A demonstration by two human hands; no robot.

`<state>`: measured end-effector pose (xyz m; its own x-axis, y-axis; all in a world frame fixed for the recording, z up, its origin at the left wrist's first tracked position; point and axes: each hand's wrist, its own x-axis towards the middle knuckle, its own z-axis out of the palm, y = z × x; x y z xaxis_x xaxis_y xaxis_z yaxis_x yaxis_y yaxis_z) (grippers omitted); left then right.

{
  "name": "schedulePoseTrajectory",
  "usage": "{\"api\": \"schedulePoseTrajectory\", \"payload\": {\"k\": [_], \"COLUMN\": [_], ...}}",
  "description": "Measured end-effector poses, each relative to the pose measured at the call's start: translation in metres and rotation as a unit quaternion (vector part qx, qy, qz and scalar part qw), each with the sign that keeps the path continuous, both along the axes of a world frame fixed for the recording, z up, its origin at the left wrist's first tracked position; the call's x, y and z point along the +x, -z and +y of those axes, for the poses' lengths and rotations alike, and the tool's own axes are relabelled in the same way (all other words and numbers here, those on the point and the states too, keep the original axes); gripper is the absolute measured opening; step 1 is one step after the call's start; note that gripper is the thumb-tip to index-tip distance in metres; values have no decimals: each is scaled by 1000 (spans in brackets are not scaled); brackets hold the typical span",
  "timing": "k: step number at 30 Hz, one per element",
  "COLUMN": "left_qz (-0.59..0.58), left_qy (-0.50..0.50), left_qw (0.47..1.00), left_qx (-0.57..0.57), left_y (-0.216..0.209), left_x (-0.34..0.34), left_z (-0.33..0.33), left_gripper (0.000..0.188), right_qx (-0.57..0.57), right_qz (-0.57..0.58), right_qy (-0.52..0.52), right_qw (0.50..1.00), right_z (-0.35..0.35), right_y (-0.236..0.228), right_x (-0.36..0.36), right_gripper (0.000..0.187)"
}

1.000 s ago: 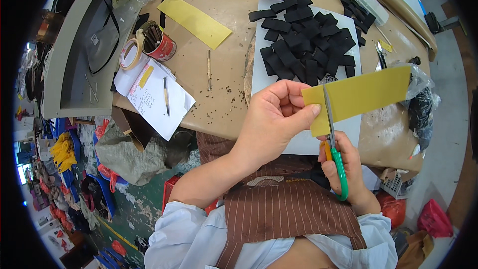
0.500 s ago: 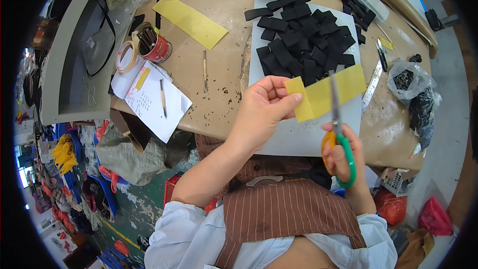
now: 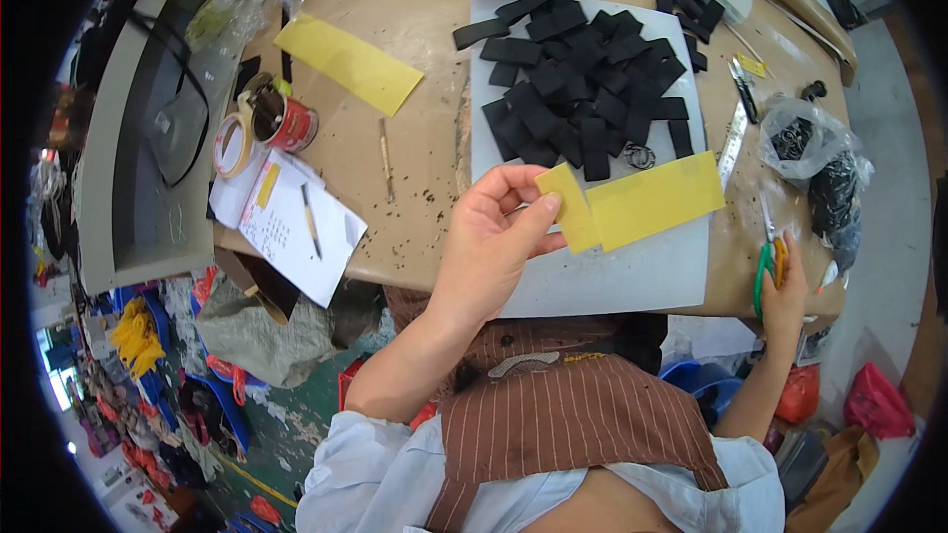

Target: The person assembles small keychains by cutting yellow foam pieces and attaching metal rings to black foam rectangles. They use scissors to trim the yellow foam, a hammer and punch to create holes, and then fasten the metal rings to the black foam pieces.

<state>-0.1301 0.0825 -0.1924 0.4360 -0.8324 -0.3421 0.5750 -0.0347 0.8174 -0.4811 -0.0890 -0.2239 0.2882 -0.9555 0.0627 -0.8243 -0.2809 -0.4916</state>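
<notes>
My left hand (image 3: pixel 502 227) pinches a small yellow rectangular piece (image 3: pixel 571 212) between thumb and fingers, above a white board (image 3: pixel 622 276). Close to its right edge is a larger yellow sheet (image 3: pixel 660 201) over the board; whether the two touch at the lower corner is hard to tell. At the right edge of the table, my right hand (image 3: pixel 787 291) is closed around scissors (image 3: pixel 766 266) with one green and one orange handle, the blades pointing away from me. A heap of black fabric strips (image 3: pixel 592 74) covers the far part of the board.
A long yellow sheet (image 3: pixel 351 64) lies far left, near a red can of tools (image 3: pixel 294 126), a tape roll (image 3: pixel 233 146) and papers with a pen (image 3: pixel 306 222). On the right are a metal ruler (image 3: pixel 733 148), a cutter (image 3: pixel 744 91) and a plastic bag (image 3: pixel 795 143) of black items.
My right hand has carried the scissors away from the yellow sheet to the right table edge. The larger sheet is lower, with a gap beside the small piece. My left hand keeps its pinch.
</notes>
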Motion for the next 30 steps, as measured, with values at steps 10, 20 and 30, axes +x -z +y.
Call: {"api": "schedulePoseTrajectory", "payload": {"k": [10,20,30], "left_qz": [-68,-285,-372], "left_qy": [-51,-99,-65], "left_qw": [995,950,923], "left_qx": [55,79,74], "left_y": [34,41,54], "left_x": [8,-25,-24], "left_z": [35,43,46], "left_gripper": [23,36,30], "right_qx": [41,-162,-161], "right_qz": [-90,-74,230], "right_qy": [-115,-71,-178], "right_qw": [988,981,943], "right_z": [-80,-217,-256], "right_y": [-42,-8,31], "right_x": [69,132,144], "right_gripper": [39,29,15]}}
